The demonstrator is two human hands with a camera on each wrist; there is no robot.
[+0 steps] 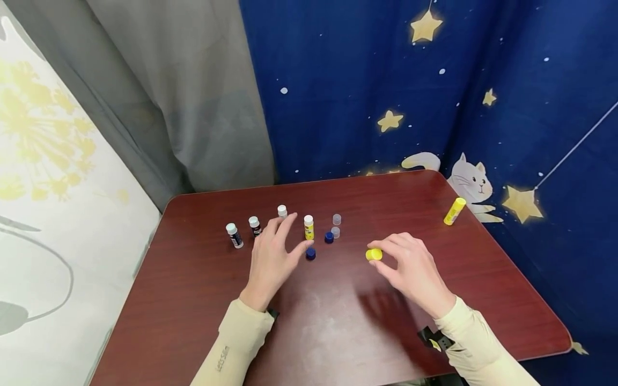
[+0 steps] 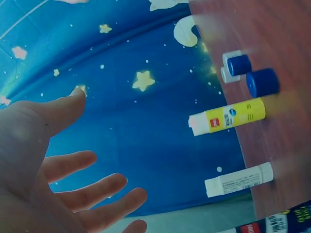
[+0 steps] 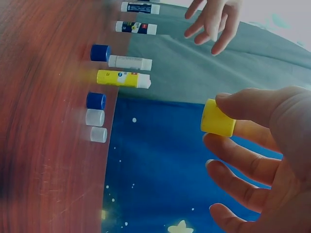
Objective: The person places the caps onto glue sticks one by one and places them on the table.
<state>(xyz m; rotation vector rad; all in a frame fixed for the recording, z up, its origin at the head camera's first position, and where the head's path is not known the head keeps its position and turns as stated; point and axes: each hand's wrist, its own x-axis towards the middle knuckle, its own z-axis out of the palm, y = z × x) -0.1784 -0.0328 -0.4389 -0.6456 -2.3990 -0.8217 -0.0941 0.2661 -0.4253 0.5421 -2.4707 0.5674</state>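
On the left of the table (image 1: 183, 300), two dark-labelled glue sticks (image 1: 234, 236) stand near each other. The left hand (image 1: 271, 254) hovers with its fingers apart, holding nothing, and partly hides a white glue stick (image 1: 282, 210). Just right of it stands a yellow glue stick (image 1: 309, 229), its white tip bare, with a blue cap (image 1: 310, 254) in front. Another blue cap (image 1: 329, 237) sits beside two translucent caps (image 1: 336, 219). Farther right, the right hand (image 1: 414, 269) pinches a yellow cap (image 1: 374, 254) between thumb and fingers, off the table. A yellow tube (image 1: 455, 212) stands near the right edge.
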